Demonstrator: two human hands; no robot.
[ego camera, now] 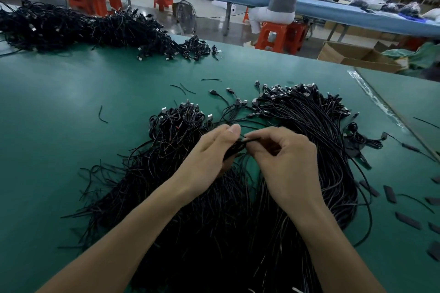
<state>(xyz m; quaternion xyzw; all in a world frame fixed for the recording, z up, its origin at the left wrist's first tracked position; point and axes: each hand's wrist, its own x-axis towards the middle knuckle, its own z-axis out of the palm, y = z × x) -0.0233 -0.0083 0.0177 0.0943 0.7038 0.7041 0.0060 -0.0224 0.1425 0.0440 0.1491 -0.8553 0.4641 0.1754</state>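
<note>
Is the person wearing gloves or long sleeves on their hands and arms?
No gloves: the left hand and right hand are bare. The left forearm and right forearm are bare too, no sleeves in view. No rings, watch or bracelet show; the nails look short.

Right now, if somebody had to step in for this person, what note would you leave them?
Left hand grips a black cable; right hand pinches the same cable beside it.
Two heaps of black cables lie under the hands on the green table: left heap, right heap. A third heap sits far left.
Done: cannot tell how many.
Left: finish this cable, then probably the heaps.
</note>
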